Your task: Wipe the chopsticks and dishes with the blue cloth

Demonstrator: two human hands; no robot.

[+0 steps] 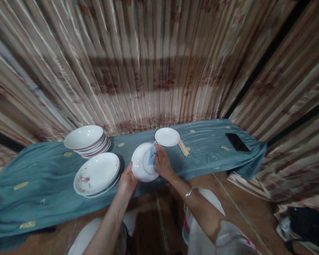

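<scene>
A white plate (141,163), tilted so that what looks like its ringed underside faces me, is held over the table's front edge. My left hand (128,180) grips its lower left rim. With closed fingers my right hand (162,161) presses a light blue cloth (152,156) against the plate's right side. Just beyond, another white plate (167,136) lies on the table, with several wooden chopsticks (184,147) beside it. Left of my hands is a stack of flower-patterned plates (98,173), and behind that stands a stack of white bowls (84,137).
A teal patterned cloth (204,159) covers the long table. A black phone (238,142) lies near its right end. Pleated curtains (159,71) hang right behind the table. A dark bag or cloth (308,226) is on the floor at the lower right.
</scene>
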